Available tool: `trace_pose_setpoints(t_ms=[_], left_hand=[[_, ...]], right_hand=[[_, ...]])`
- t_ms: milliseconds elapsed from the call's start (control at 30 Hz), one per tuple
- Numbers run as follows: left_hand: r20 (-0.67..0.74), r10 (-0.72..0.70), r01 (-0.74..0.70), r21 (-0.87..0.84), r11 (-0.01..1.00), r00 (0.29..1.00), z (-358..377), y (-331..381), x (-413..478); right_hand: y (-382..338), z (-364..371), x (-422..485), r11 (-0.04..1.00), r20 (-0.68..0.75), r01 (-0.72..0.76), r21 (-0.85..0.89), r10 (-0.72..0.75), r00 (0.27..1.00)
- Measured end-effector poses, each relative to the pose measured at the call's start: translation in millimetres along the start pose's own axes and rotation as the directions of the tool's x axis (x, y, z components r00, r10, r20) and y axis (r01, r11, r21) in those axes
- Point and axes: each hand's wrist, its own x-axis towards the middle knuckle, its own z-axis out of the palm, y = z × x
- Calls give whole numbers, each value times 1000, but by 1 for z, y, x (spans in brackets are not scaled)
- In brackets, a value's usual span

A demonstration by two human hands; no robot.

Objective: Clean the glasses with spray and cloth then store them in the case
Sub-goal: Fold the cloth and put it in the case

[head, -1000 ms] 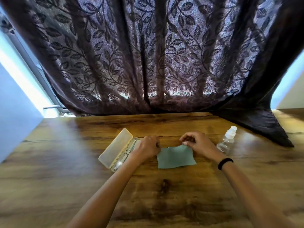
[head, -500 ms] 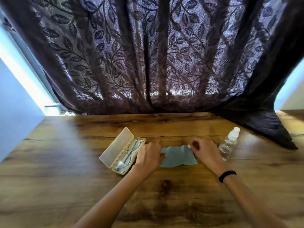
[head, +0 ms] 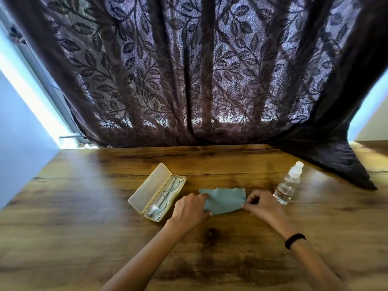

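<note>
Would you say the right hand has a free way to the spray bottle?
Probably yes: the spray bottle stands upright just beside the right hand, nothing between them, though that hand pinches the cloth.

The left hand (head: 189,210) and right hand (head: 262,205) have been drawn from the cloth's (head: 223,201) far corners to its side edges, nearer the tabletop's (head: 84,217) near edge.

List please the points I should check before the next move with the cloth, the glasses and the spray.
1. Cloth gripped at both ends, left hand and right hand: ok.
2. Case lid open: ok.
3. Glasses lying inside the case: ok.
4. Spray bottle upright, cap on, apart from the cloth: ok.
5. One hand free to take the glasses: not ok.
6. Glasses clean or dirty: cannot tell.
</note>
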Motion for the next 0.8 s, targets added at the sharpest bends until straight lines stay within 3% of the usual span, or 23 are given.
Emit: trace_pose_setpoints(t_ms=[100,233,367,500,633,800], left_hand=[[-48,-37,34,-56,998,998,-1,-1,-1],[-55,-73,63,-173,983,996,-2,-2,-10],[-20,-62,58,-156,986,998,3,-6,-26],[7,-46,46,-136,990,999,9,-8,-38],[15,-25,27,-153,988,1000,8,-10,-39],[-40,-40,34,-147,989,998,7,-13,-39]], right_hand=[[-6,3,-4,937,2,-35,347,36,999],[-14,12,-3,901,-98,10,434,36,995],[-33,24,1,946,-149,235,223,-205,967],[-51,43,0,876,-63,481,-27,-482,874],[-49,65,-9,821,92,514,-248,-508,856],[-40,70,-20,806,157,535,-254,-512,845]])
